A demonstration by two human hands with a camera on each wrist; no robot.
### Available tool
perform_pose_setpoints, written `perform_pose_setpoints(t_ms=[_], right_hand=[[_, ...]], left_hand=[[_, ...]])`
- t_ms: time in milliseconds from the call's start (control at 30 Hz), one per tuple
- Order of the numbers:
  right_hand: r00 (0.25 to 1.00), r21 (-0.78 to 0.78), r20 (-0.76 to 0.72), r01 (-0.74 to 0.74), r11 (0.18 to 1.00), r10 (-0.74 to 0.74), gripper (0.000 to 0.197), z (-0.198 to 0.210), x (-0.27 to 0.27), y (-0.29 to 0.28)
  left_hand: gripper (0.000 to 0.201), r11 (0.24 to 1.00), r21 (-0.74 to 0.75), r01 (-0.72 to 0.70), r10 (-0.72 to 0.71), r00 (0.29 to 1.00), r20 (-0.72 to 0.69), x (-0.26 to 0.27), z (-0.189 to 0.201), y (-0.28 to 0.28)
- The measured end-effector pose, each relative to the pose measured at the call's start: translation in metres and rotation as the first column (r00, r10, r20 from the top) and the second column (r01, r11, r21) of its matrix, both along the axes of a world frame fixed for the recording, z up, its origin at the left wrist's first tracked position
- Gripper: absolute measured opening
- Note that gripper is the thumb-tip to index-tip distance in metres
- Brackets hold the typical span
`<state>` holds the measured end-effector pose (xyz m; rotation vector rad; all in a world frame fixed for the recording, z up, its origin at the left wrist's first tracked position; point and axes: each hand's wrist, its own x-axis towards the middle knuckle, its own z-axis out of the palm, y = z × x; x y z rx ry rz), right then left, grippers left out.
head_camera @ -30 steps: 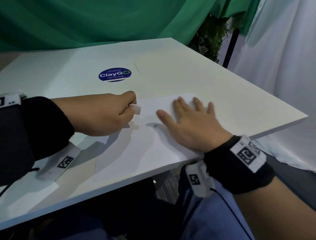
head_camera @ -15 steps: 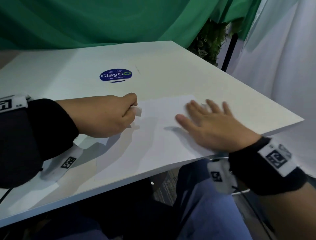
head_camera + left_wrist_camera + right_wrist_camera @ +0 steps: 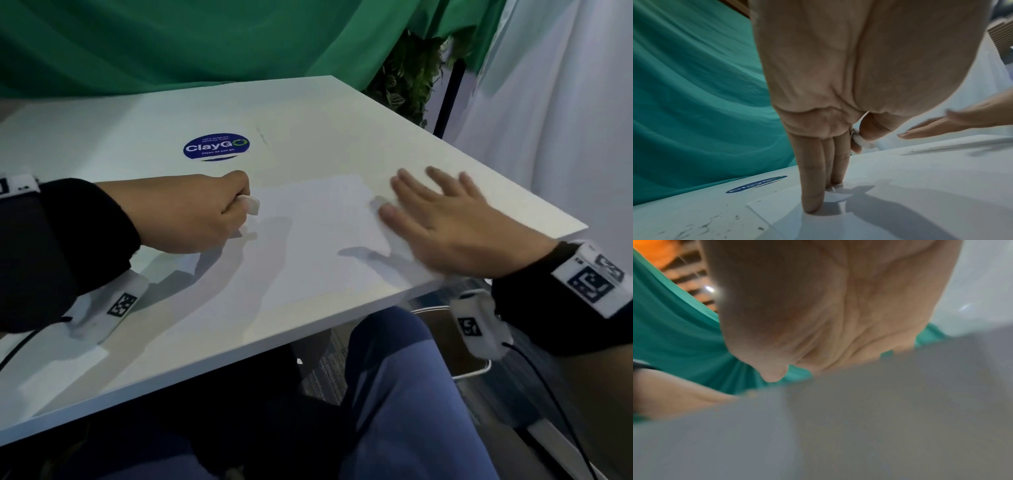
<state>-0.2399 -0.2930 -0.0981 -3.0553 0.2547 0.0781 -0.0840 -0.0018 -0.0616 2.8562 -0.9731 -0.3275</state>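
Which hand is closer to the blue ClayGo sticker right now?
Left. The left hand, pinching a small white block, sits just nearer the person than the blue ClayGo sticker; the right hand lies open well off to the sticker's right, by the edge of the table.

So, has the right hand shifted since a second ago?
Yes. The right hand has slid rightward across the paper sheet, away from the ClayGo sticker and toward the right edge of the table.

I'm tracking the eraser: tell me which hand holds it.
The left hand, pinching the white eraser between thumb and forefinger; the right hand is spread open, holding nothing.
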Motion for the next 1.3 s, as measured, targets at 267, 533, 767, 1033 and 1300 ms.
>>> perform_pose_setpoints(t_ms=[267, 533, 767, 1033, 1300], right_hand=[[0.993, 0.045, -0.109, -0.035, 0.998, 0.040, 0.099, -0.013, -0.002, 0.000], [0.976, 0.100, -0.146, -0.145, 0.984, 0.159, 0.092, 0.000, -0.010, 0.032], [0.958, 0.002, -0.274, -0.085, 0.996, 0.082, 0.106, 0.002, -0.005, 0.006], [0.923, 0.026, -0.326, -0.208, 0.978, 0.205, 0.093, 0.013, -0.034, 0.014], [0.935, -0.067, -0.298, -0.219, 0.973, 0.190, 0.096, 0.016, -0.046, 0.001]], left_hand=[[0.026, 0.998, 0.051, -0.028, 0.027, 0.999, 0.020, 0.004, 0.004, -0.001], [0.026, 0.997, 0.074, -0.019, 0.016, 0.999, 0.044, 0.002, 0.005, -0.007], [0.026, 0.998, 0.063, -0.028, 0.025, 0.999, 0.041, 0.001, 0.004, -0.004], [0.024, 0.996, 0.082, -0.020, 0.017, 0.999, 0.036, 0.000, 0.006, -0.006], [0.026, 0.997, 0.074, -0.018, 0.014, 0.999, 0.053, -0.003, 0.005, -0.008]])
